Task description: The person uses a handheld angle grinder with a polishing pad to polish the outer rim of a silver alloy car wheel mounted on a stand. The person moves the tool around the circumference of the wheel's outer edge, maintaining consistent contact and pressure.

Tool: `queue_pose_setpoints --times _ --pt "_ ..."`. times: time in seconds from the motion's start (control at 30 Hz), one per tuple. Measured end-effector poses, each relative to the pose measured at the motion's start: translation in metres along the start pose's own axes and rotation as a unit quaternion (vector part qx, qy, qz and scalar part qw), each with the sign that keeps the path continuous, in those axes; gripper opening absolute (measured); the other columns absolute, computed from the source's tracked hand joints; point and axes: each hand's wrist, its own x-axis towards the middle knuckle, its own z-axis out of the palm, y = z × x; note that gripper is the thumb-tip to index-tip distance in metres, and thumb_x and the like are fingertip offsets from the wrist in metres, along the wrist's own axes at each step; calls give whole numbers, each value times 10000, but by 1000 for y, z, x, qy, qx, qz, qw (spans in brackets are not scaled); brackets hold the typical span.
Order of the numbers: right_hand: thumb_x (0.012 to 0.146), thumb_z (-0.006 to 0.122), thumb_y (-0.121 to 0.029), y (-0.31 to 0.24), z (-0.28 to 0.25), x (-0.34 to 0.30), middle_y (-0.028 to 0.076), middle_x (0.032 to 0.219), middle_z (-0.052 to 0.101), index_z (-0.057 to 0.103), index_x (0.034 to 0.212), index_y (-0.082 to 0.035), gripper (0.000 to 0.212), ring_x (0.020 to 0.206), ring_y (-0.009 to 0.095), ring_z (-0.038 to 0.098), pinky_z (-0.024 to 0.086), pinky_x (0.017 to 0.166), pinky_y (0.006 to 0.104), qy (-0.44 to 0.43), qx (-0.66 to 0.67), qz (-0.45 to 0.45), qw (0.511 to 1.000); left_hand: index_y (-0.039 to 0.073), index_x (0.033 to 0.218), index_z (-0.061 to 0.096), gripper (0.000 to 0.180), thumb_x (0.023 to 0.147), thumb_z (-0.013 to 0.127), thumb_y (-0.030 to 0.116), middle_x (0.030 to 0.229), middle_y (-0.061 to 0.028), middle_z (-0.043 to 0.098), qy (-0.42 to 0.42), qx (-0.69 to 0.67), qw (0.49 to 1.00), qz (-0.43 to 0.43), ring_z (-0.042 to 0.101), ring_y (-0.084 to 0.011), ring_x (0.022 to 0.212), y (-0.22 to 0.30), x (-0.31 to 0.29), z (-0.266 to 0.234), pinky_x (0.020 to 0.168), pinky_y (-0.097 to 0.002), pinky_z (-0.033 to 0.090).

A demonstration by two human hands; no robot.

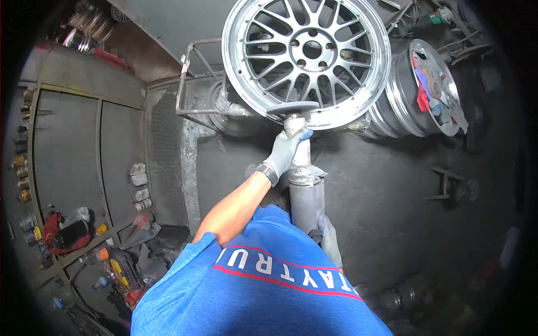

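A silver multi-spoke wheel rim (234, 50) is held up in front of me, its polished lip facing me. The flat grey disc of an angle grinder (307, 204) lies edge-on at the lower part of the lip; whether it touches the metal I cannot tell. My gloved left hand (287, 150) is wrapped round the grinder's pale, wrapped neck just below the disc. Farther down, my gloved right hand (330, 242) grips the rear of the grey body, its fingers partly hidden behind the tool and my blue shirt.
A metal pipe frame (182, 87) stands left of the rim. To the right, more rims (392, 106) lie stacked on their sides, red and blue pieces on the end one. Wall shelving (100, 145) at left carries white bottles (138, 179). A small stool (446, 183) is at right.
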Motion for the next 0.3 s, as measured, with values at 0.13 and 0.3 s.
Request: queue_pose_setpoints --times 0.13,0.3 --pt "1144 581 -400 -4 -3 9 166 1367 710 629 1481 34 551 1238 222 642 497 1086 376 -13 -30 -28 999 55 1273 743 383 965 859 248 1099 -19 761 10 2 1000 -13 711 -129 944 5 -1 -6 818 -324 583" --pt "1148 568 -379 -25 -40 8 174 1384 713 623 1507 12 534 1244 208 644 494 1093 367 -11 -96 -37 995 80 1194 703 322 973 851 262 881 -70 736 -7 -71 997 2 724 -185 723 -34 12 8 658 -345 611"
